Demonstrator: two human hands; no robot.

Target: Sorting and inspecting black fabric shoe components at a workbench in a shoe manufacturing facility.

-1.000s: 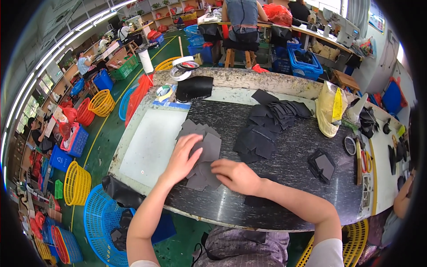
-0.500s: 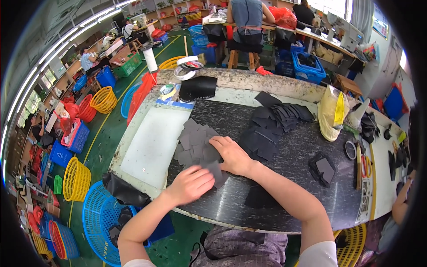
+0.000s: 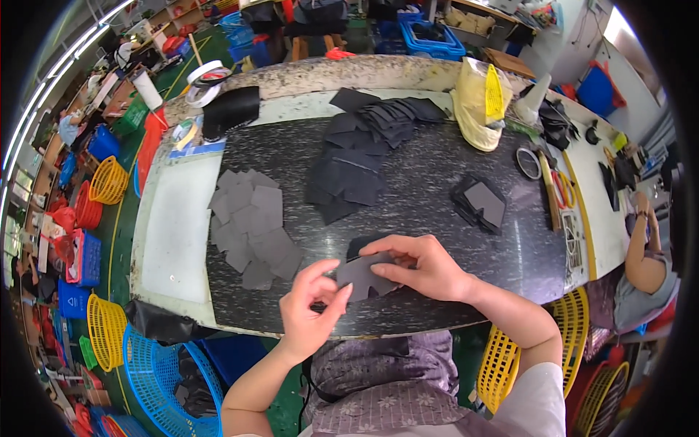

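My right hand pinches a thin dark grey cut piece with a notched lower edge, near the front edge of the black-streaked work board. At the piece's left edge is my left hand, its thumb tip touching the piece and its index finger curved apart from the thumb. A black piece shows partly behind the right fingers. Left of the hands lies a loose spread of overlapping grey pieces. Farther back, black pieces lie heaped and fanned. A small stack of pieces sits to the right.
A white sheet covers the table's left side. Tape rolls and a curved black sheet lie at the back left. At right are a yellow bag, scissors and a tape ring. A blue basket stands below left. Another person's arm shows at far right.
Both hands have left the grey heap and come nearer to me and rightward, with a grey piece now held in the right. The heap is more spread out. The view has shifted.
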